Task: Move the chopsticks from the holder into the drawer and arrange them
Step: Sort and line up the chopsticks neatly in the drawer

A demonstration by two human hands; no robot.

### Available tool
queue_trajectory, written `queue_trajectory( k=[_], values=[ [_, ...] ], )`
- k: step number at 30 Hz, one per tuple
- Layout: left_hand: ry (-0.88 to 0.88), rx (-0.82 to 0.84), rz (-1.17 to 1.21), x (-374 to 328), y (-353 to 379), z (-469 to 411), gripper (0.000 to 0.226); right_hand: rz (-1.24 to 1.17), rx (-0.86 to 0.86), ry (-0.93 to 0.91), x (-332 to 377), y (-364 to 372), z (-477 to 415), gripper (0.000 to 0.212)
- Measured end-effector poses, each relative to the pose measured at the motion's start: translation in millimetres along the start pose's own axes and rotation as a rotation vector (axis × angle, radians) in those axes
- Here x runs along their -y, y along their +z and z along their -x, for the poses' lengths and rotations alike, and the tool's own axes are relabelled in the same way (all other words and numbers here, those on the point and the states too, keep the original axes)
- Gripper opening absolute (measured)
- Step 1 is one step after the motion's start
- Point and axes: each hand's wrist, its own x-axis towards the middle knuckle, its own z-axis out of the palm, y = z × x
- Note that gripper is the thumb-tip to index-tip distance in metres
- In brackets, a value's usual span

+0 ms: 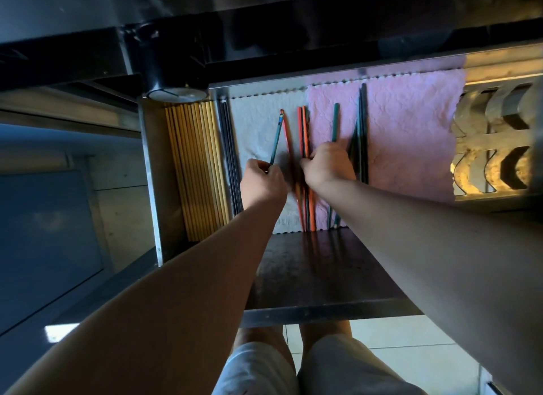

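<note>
The chopsticks are all down in the open metal drawer [308, 265], lying lengthwise on its cloths. My left hand [263, 183] pinches the near end of a teal chopstick [276, 139], which tilts over the white cloth [255, 124]. Just beside it a single orange chopstick [286, 139] lies slanted and looks blurred. My right hand [327, 167], close to the left but not touching it, has its fingers curled onto the orange pair [304, 130] at the seam between the white cloth and the pink cloth [411, 130]. A second teal chopstick [335, 121] and some dark chopsticks [363, 130] rest on the pink cloth to the right of that hand. Along the drawer's left side sit a row of bamboo chopsticks [194, 171] and, beside them, black chopsticks [229, 159]. A metal rack [499, 136] stands at the right.
</note>
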Motion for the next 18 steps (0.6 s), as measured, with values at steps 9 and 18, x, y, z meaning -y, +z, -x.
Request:
queue_trajectory(
  k=[9,18],
  values=[
    [0.006,0.018,-0.013,-4,-6,0,0.012,-0.025,0.033,0.035,3,0,3,0.029],
    [0.015,-0.025,-0.019,-6,-8,3,0.014,-0.126,0.015,-0.020,-6,-6,10,0.023]
  ],
)
